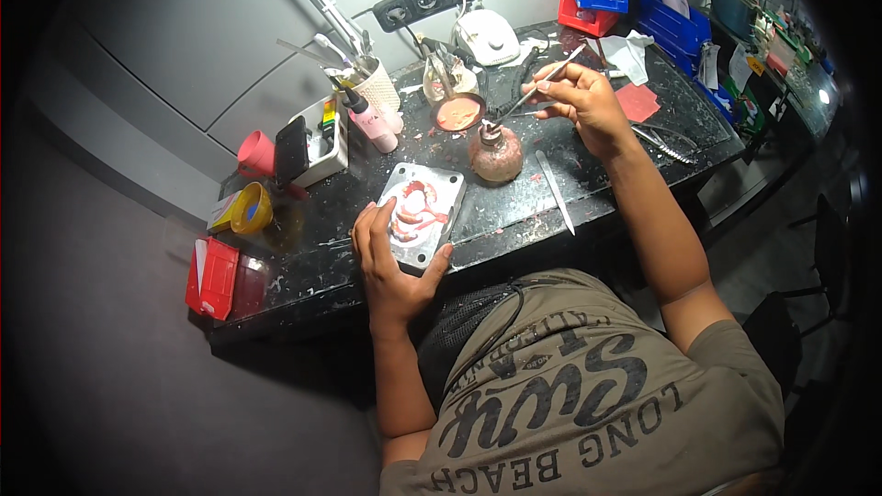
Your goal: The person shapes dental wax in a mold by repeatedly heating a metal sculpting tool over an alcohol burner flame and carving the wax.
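My left hand (390,262) grips a square metal dental flask (447,186) near the table's front edge, fingers on one side and thumb on the other. White plaster with red wax pieces (418,211) fills its middle. My right hand (588,103) pinches a slim metal wax carver (559,71), slanting down toward the top of a round spirit burner (497,156). A second thin shaft shows below those fingers; whether it is a separate tool I cannot tell. Left of the burner's top is a round dark pan of pink wax (458,113).
A pale knife-like tool (554,193) lies right of the burner. Pink wax sheet (638,103) and pliers-like metal tools (666,142) lie farther right. Pink bottle (375,121), tool cup (378,87), white box (326,161) and yellow cup (251,208) stand left. A white rounded device (487,37) is behind.
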### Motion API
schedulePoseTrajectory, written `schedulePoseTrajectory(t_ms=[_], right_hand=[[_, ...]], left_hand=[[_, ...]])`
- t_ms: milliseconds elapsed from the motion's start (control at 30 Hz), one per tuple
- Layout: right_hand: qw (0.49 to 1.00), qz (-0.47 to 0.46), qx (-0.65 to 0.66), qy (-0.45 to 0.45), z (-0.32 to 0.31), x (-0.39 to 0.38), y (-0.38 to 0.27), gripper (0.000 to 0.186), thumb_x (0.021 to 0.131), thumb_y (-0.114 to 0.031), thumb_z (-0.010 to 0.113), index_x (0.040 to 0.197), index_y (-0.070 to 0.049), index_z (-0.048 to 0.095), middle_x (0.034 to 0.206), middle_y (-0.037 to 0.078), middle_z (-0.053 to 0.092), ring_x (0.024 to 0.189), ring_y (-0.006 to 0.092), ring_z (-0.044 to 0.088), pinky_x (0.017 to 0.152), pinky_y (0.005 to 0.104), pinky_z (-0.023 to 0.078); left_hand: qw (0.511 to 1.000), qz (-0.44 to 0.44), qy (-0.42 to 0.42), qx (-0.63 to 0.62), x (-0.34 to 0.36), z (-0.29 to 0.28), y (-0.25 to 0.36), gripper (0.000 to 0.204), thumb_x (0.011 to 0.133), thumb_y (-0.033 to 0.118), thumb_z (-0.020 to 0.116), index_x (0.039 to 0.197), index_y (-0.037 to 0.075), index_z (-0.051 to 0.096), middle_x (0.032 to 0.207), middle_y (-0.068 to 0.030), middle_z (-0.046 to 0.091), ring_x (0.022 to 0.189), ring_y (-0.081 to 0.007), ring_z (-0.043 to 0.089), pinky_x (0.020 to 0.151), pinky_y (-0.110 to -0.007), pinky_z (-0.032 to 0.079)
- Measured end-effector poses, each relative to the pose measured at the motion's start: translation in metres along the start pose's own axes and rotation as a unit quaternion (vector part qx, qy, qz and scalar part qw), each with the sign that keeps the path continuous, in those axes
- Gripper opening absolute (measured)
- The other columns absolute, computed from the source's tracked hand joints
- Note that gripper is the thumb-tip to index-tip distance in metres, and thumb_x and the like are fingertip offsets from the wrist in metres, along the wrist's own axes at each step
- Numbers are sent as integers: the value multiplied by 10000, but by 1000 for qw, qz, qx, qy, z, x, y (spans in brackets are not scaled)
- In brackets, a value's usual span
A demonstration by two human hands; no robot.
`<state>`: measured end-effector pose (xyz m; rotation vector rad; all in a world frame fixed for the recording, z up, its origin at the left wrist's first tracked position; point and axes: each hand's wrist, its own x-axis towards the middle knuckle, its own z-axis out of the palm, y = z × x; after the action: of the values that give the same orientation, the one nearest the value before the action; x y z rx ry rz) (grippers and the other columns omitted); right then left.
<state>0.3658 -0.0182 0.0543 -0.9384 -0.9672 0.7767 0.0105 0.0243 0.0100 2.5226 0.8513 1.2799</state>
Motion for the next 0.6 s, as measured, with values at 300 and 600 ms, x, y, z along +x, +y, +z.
schedulePoseTrajectory(t_ms=[300, 600], right_hand=[[994, 95, 29, 46, -3, 3, 5, 84, 993, -86, 700, 1030, -10, 693, 1012, 131, 775, 886, 189, 773, 740, 283, 637], [993, 110, 19, 27, -8, 5, 10, 126, 1003, -100, 654, 1090, -12, 672, 1151, 188, 751, 970, 235, 770, 760, 302, 642]], left_hand=[[1000, 3, -1, -2, 0, 0, -1, 823, 762, 298, 898, 1431, -3, 525, 1407, -266, 530, 1340, -444, 507, 1141, -509, 408], [1000, 0, -3, -1, 0, 1, -1, 825, 762, 298, 898, 1434, -2, 525, 1412, -267, 524, 1334, -443, 512, 1139, -509, 411]])
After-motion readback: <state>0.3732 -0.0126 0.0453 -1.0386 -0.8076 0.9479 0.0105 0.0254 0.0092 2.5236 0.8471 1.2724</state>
